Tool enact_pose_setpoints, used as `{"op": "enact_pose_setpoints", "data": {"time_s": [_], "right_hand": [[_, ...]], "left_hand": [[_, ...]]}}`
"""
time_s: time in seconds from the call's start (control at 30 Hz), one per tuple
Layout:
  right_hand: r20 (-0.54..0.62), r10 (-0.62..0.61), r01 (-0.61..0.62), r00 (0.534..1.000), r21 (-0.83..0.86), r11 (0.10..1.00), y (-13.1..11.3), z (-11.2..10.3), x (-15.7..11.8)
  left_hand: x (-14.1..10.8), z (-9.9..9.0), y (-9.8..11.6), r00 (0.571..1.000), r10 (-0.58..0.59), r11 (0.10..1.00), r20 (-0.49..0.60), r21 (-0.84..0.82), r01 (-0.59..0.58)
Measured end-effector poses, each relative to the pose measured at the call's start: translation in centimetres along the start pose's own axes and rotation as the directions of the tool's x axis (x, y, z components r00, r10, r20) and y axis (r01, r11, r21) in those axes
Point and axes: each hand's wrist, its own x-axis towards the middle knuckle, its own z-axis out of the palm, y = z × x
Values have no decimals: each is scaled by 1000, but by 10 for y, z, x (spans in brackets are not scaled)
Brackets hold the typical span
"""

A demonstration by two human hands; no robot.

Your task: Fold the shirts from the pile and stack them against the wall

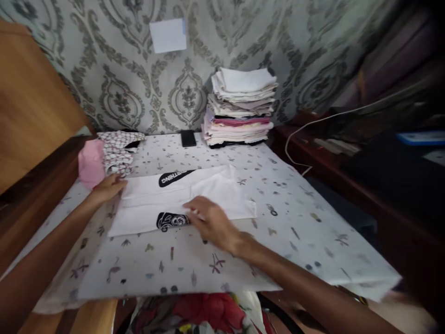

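A white T-shirt (146, 202) with black-and-white prints lies folded into a long strip across the patterned tabletop cover. My left hand (107, 187) is at the shirt's far left corner, fingers closed at its edge; the fingertips are partly hidden. Over the middle of the strip, my right hand (213, 225) is bent with thumb and forefinger close together on the fabric, beside the lower black print. Slight blur hides how much cloth is between those fingers. The shirt's right end spreads past my right hand, with loose creases.
A tall stack of folded clothes (241, 109) stands against the wall, with a black phone (188, 138) left of it. Pink cloth (91, 163) and a patterned garment (118, 148) lie crumpled at the left. A white cable (323, 119) hangs at the table's right side.
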Motion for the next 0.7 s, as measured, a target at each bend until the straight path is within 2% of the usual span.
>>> {"op": "enact_pose_setpoints", "data": {"time_s": [0.03, 0.1, 0.17, 0.23, 0.3, 0.4, 0.6, 0.7], "right_hand": [[115, -109, 114, 987, -40, 993, -16, 19, 9], [281, -261, 309, 924, -147, 940, -43, 55, 25], [345, -349, 440, 872, -238, 866, -60, 85, 40], [349, -384, 489, 855, -292, 822, -71, 107, 53], [348, -358, 468, 866, -317, 825, -77, 121, 63], [360, -263, 390, 895, -347, 853, -85, 128, 74], [415, -209, 368, 886, -353, 860, -93, 127, 86], [372, -123, 239, 920, -284, 928, -90, 119, 88]], "left_hand": [[6, 0, 3, 1000, -27, 999, 2, -32, 27], [17, 2, 5, 998, -63, 992, 8, -109, 64], [23, 5, 5, 996, -81, 983, 21, -162, 83], [27, 8, 4, 995, -87, 975, 39, -202, 93], [28, 10, 4, 994, -90, 966, 60, -239, 102], [28, 9, 5, 991, -89, 957, 97, -269, 112], [22, -4, 15, 984, -47, 949, 172, -300, 98], [19, -12, 26, 978, -41, 937, 203, -333, 108]]}}
